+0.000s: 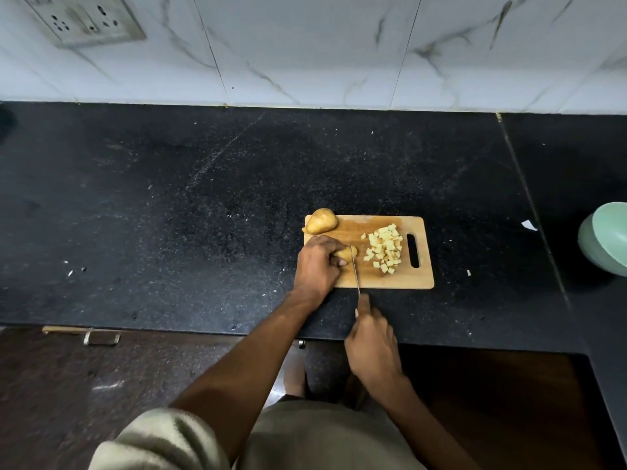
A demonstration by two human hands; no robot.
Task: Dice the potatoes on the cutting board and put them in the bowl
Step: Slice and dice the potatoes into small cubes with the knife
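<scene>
A wooden cutting board lies on the black counter. A whole potato rests on its far left corner. My left hand grips a potato piece on the board's left side. My right hand holds a knife by the handle, index finger along its spine, with the blade set against the right side of that piece. A pile of several pale diced cubes sits on the right half of the board, beside the handle slot. A mint green bowl stands at the far right edge.
The black granite counter stretches wide to the left and behind the board, with small white scraps scattered on it. A marble-tiled wall with a socket plate backs it. A drawer handle sits below the counter edge.
</scene>
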